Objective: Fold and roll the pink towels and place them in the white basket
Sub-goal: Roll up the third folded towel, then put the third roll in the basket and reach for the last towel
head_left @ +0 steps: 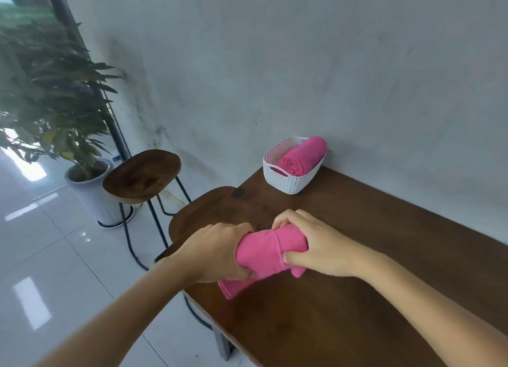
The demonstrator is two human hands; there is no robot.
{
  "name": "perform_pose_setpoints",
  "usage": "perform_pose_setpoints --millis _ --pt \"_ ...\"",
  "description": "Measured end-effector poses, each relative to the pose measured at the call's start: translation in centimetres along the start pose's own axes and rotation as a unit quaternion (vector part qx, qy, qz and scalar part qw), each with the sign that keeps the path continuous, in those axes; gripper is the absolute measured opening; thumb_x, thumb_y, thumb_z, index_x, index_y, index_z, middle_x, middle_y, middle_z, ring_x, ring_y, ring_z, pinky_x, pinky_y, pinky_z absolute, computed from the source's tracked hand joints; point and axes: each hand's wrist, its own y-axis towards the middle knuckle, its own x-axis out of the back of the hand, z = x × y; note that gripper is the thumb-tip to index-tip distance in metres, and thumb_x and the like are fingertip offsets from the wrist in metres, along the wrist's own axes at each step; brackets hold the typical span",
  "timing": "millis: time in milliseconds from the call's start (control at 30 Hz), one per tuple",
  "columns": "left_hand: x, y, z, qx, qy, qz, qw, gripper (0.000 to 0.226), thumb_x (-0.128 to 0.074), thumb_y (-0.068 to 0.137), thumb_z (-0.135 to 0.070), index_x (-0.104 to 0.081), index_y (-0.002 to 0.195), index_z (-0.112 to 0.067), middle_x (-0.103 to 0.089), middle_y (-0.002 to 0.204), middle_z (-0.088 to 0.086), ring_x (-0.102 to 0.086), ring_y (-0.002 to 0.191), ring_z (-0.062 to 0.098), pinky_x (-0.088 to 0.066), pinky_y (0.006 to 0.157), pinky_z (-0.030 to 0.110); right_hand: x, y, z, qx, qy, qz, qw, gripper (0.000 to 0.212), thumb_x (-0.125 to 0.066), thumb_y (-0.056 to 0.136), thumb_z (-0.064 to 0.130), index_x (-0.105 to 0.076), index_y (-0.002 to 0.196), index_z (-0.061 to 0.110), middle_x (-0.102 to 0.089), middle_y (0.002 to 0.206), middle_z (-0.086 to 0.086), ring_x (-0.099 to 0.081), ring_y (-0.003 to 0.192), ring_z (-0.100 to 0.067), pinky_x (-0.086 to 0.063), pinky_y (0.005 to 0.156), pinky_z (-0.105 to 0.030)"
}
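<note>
A partly rolled pink towel [268, 252] is gripped at its ends on the dark wooden bench [357, 284], the left hand [220, 252] and right hand [316, 245] each curled around it. Farther back, against the grey wall [302, 64], a rolled pink towel [301, 156] is held in the white basket [288, 181].

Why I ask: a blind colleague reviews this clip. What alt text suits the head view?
The left hand and right hand grip a partly rolled pink towel on a brown table. Behind it, a white basket by the wall holds a rolled towel. A stool and a plant stand to the left.
</note>
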Motion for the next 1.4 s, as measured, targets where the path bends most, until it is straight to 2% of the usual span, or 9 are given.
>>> perform_pose_setpoints --millis 100,300,400,533,667,867,1000,1200,1400 --pt "-0.3 2.8 1.6 0.035 0.012 -0.032 0.999 0.072 -0.07 0.073 -0.074 -0.048 0.132 -0.04 -0.063 0.117 -0.02 -0.066 0.102 0.012 -0.056 0.084 0.024 0.7 1.9 -3.6 -0.019 0.05 -0.044 0.998 0.059 -0.071 0.091 0.034 -0.037 0.133 0.056 -0.039 0.136 0.024 -0.05 0.12 -0.001 -0.053 0.097 -0.029" --pt "-1.4 7.2 4.2 0.136 -0.083 -0.116 0.98 0.071 -0.078 0.07 -0.066 -0.053 0.128 -0.032 -0.064 0.106 -0.014 -0.064 0.093 0.013 -0.06 0.078 0.03 0.2 5.0 -9.8 -0.126 0.026 -0.108 0.986 0.047 -0.061 0.098 0.04 -0.042 0.141 0.036 -0.049 0.139 0.012 -0.054 0.122 -0.007 -0.051 0.096 -0.026" --pt "-0.6 9.9 5.1 0.161 -0.137 -0.163 0.964 0.067 -0.082 0.071 -0.057 -0.055 0.124 -0.026 -0.062 0.1 -0.01 -0.061 0.088 0.013 -0.053 0.071 0.026 -0.8 6.0 -12.1 -0.186 -0.027 -0.112 0.976 0.051 -0.059 0.099 0.042 -0.042 0.146 0.03 -0.041 0.15 0.005 -0.047 0.134 -0.016 -0.049 0.102 -0.034" --pt "1.9 15.0 6.6 0.179 -0.158 -0.199 0.95 0.059 -0.083 0.071 -0.051 -0.056 0.114 -0.021 -0.063 0.095 -0.005 -0.062 0.086 0.019 -0.055 0.071 0.035 -2.2 6.9 -13.8 -0.244 -0.102 -0.112 0.958 0.065 -0.054 0.098 0.051 -0.033 0.155 0.026 -0.034 0.156 0.003 -0.033 0.142 -0.021 -0.044 0.107 -0.038" --pt "4.6 20.7 7.2 0.175 -0.178 -0.222 0.942 0.057 -0.08 0.069 -0.042 -0.055 0.115 -0.019 -0.06 0.1 -0.002 -0.06 0.089 0.023 -0.05 0.071 0.035 -3.8 7.2 -13.9 -0.298 -0.142 -0.089 0.94 0.075 -0.045 0.098 0.063 -0.026 0.158 0.024 -0.023 0.163 0.001 -0.023 0.147 -0.024 -0.035 0.113 -0.042" --pt "6.6 28.7 6.6 0.169 -0.186 -0.203 0.946 0.058 -0.073 0.073 -0.039 -0.052 0.12 -0.013 -0.058 0.113 0.007 -0.06 0.101 0.031 -0.053 0.08 0.043 -5.2 7.5 -13.3 -0.343 -0.123 -0.09 0.927 0.076 -0.045 0.099 0.06 -0.016 0.161 0.026 -0.007 0.169 0.003 -0.007 0.154 -0.021 -0.023 0.121 -0.044" --pt "6.1 32.1 5.9 0.123 -0.158 -0.19 0.961 0.057 -0.071 0.08 -0.039 -0.049 0.123 -0.008 -0.057 0.116 0.012 -0.056 0.108 0.034 -0.05 0.081 0.044 -5.2 7.8 -13.2 -0.36 -0.101 -0.091 0.923 0.076 -0.047 0.1 0.056 -0.013 0.162 0.028 -0.003 0.169 0.006 -0.004 0.155 -0.019 -0.021 0.123 -0.042" --pt "3.7 33.1 5.5 0.086 -0.118 -0.133 0.98 0.065 -0.059 0.094 -0.053 -0.04 0.136 -0.007 -0.052 0.131 0.014 -0.049 0.121 0.036 -0.047 0.089 0.047 -5.3 8.2 -13.1 -0.379 -0.082 -0.095 0.917 0.076 -0.05 0.1 0.054 -0.013 0.162 0.029 0.0 0.169 0.009 0.0 0.155 -0.016 -0.018 0.122 -0.042" --pt "3.4 33.3 7.4 0.042 -0.1 -0.076 0.991 0.075 -0.053 0.094 -0.062 -0.035 0.14 -0.005 -0.05 0.134 0.018 -0.052 0.121 0.039 -0.047 0.095 0.05 -5.3 8.5 -12.7 -0.395 -0.056 -0.096 0.912 0.077 -0.053 0.1 0.05 -0.013 0.162 0.029 0.002 0.169 0.011 0.002 0.155 -0.014 -0.015 0.122 -0.043"
